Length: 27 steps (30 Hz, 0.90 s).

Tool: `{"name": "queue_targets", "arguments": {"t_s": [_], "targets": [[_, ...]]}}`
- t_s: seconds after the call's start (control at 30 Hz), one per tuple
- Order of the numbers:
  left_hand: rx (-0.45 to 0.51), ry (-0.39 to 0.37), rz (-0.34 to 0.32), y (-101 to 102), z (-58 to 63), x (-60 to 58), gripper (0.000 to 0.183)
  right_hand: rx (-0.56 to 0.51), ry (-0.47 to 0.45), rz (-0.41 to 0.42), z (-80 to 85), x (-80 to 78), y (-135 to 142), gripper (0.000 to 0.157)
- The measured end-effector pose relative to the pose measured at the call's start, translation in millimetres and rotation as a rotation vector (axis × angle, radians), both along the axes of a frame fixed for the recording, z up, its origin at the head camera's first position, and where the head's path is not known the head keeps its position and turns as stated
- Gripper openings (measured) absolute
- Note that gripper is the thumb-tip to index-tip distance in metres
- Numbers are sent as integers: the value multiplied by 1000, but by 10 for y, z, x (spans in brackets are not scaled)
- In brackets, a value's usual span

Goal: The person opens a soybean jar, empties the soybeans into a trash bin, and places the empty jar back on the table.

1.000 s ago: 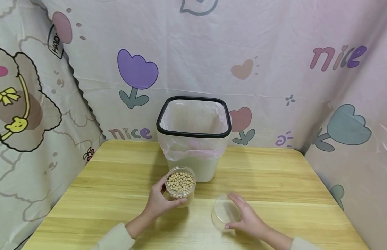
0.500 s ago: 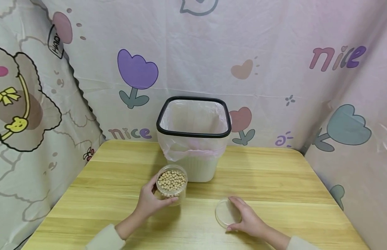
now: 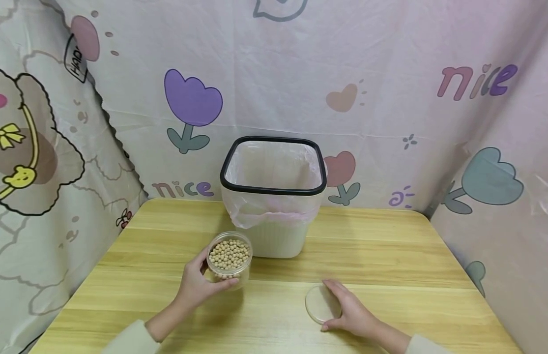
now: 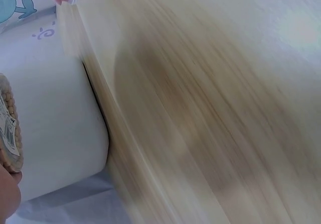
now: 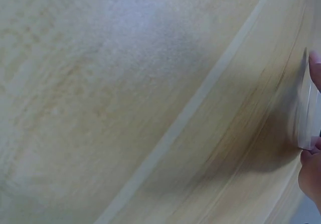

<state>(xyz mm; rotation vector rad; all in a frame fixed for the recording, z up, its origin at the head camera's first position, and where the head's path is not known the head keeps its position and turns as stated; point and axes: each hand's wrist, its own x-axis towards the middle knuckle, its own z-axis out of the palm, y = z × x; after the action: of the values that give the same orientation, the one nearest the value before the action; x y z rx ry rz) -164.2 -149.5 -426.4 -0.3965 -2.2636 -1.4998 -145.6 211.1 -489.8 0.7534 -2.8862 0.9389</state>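
Observation:
My left hand [image 3: 198, 282] grips a clear plastic jar [image 3: 238, 275] of round pale-yellow dried beans, thumb along its near side and fingers behind. The jar has no lid on and leans slightly toward me, raised over the table. A printed label [image 4: 7, 128] shows on its base in the left wrist view. At the right, my right hand [image 3: 351, 312] holds a round clear lid [image 3: 320, 305] by its edge, between thumb and fingers. That lid [image 5: 304, 113] stands close over the tabletop, above its shadow.
A bin [image 3: 278, 241] with a black rim and a pinkish liner bag stands at the back middle of the wooden table [image 3: 389, 255], behind the jar. A printed cloth [image 3: 274, 73] hangs behind and at both sides.
My left hand has carried the jar leftward, away from in front of the bin. The right hand with the lid has shifted only slightly, coming a little lower in the view.

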Motion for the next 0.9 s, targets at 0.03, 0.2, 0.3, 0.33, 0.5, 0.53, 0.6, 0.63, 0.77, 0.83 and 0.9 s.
{"name": "queue_targets", "arguments": {"t_s": [0.03, 0.2, 0.3, 0.33, 0.5, 0.53, 0.6, 0.63, 0.77, 0.83, 0.9], "targets": [[-3, 8, 0, -17, 6, 3, 89, 2, -4, 1, 3, 3, 0, 102], [-7, 32, 11, -92, 49, 15, 89, 10, -31, -1, 4, 12, 7, 101], [-6, 32, 25, -135, 83, 12, 89, 18, -38, 0, -7, 10, 21, 102], [-8, 32, 29, -151, 95, 10, 89, 17, -39, 3, -8, 9, 25, 103], [-24, 37, 60, -235, 166, -7, 88, -12, -48, 6, 48, 1, 34, 102], [-27, 40, 68, -249, 182, -10, 88, -19, -45, 2, 71, -4, 32, 101], [-23, 42, 72, -273, 211, -19, 87, -30, -35, -10, 120, -17, 31, 98], [-21, 42, 76, -284, 226, -23, 86, -37, -25, -16, 148, -24, 30, 96], [-24, 55, 99, -324, 280, -42, 83, -48, 12, -39, 260, -62, 28, 90], [-29, 63, 117, -346, 305, -59, 82, -50, 23, -50, 319, -85, 31, 88], [-43, 71, 131, -371, 331, -79, 81, -48, 32, -63, 381, -112, 41, 88]]}}
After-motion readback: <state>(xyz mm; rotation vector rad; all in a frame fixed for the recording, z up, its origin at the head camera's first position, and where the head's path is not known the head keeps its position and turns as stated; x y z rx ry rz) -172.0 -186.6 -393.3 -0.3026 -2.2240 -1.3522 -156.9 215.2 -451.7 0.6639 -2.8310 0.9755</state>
